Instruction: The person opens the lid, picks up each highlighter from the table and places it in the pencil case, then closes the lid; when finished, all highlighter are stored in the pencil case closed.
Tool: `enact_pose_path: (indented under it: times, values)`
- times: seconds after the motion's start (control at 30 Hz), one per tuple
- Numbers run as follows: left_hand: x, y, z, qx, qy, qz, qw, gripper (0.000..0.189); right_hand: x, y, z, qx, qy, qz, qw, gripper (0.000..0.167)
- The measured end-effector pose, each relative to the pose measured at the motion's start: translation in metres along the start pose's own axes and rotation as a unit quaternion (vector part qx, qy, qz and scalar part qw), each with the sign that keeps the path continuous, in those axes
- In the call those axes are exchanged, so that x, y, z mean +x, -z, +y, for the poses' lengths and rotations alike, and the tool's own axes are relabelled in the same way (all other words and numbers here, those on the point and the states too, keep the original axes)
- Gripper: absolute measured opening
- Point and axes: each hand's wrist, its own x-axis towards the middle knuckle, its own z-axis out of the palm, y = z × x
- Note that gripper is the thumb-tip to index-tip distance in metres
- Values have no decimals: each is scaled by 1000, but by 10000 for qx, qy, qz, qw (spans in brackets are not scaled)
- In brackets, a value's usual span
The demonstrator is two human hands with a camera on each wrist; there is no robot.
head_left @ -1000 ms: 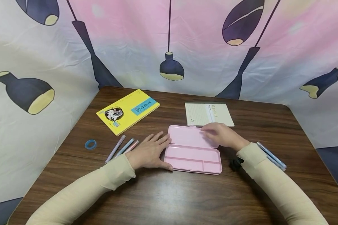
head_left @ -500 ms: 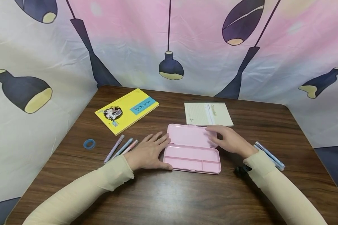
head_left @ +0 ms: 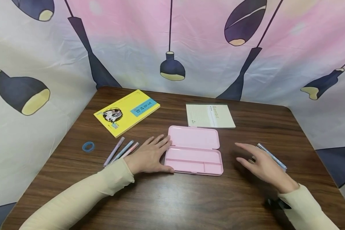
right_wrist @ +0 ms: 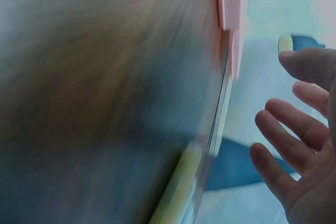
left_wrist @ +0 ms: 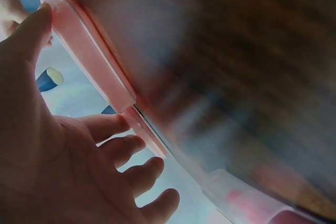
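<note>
A pink pencil case [head_left: 193,153] lies opened flat mid-table, its lid folded back and its divided tray bare. My left hand [head_left: 150,155] rests along the case's left side, fingers spread and touching its edge; the left wrist view shows the thumb against the pink tray [left_wrist: 89,51]. To the right of the case my right hand [head_left: 264,166] hovers above the table, holding nothing, thumb and fingers apart. Partly hidden behind it are blue pens [head_left: 273,156]. In the right wrist view a yellowish pen [right_wrist: 178,187] lies below the spread fingers.
Several pens [head_left: 123,151] lie left of my left hand, beside a blue tape ring [head_left: 88,146]. A yellow book [head_left: 126,112] is at the back left. Behind the case lies a cream notebook [head_left: 210,116]. A patterned cloth [head_left: 132,41] hangs past the table's far edge.
My right hand has left the case lid and moved right and nearer, toward the blue pens. The left hand stays at the case. The view has shifted slightly.
</note>
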Motion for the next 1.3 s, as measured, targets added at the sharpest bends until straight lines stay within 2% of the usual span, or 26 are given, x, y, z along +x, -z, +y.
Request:
enact_pose_path:
  times: [0.3, 0.5, 0.57, 0.87, 1.3]
  values:
    - [1, 2, -1, -59, -79, -44, 9999, 107, -56, 17, 11, 25, -880, 310, 9956, 57]
    - [2, 3, -1, -82, -101, -83, 9999, 108, -85, 18, 21, -103, -973, 779, 9921, 56]
    - [2, 4, -1, -107, -86, -79, 9999, 108, -92, 18, 24, -89, -1002, 816, 9916, 56]
    - [1, 0, -3, -185, -81, -69, 9998, 108, -105, 20, 32, -75, -1359, 504, 9894, 54]
    - [0, 1, -2, -180, -58, -93, 9998, 108, -105, 17, 42, -276, -1188, 532, 9911, 49]
